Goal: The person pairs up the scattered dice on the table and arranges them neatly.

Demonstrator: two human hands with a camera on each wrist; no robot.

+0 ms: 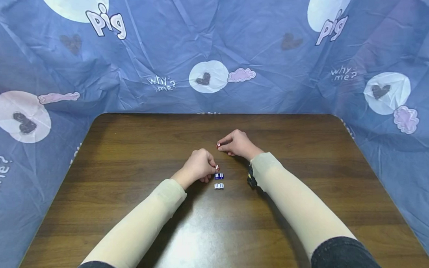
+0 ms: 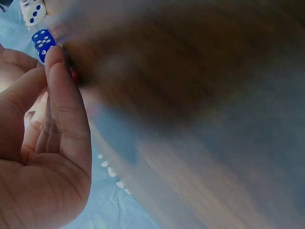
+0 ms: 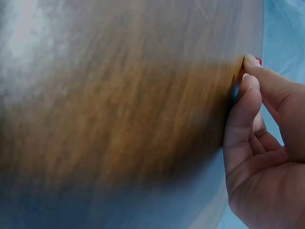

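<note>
Near the middle of the table, my left hand (image 1: pixel 200 165) pinches a red die (image 1: pixel 217 167) at its fingertips. Farther back, a second red die (image 1: pixel 218 145) is held between the thumb and finger of my right hand (image 1: pixel 239 144). Just in front of the left hand's die sits a pair of blue dice (image 1: pixel 219 176), side by side. A pair of white dice (image 1: pixel 219 186) lies nearer to me. In the left wrist view, a blue die (image 2: pixel 44 42) shows beyond the fingertips, which mostly hide the red one. Only a red sliver shows at the fingertips in the right wrist view.
The brown wooden table (image 1: pixel 130 152) has rounded far corners. Behind it and at both sides hangs a blue printed sheet (image 1: pixel 211 39). A dark band with a small device (image 1: pixel 251 178) is on the right wrist.
</note>
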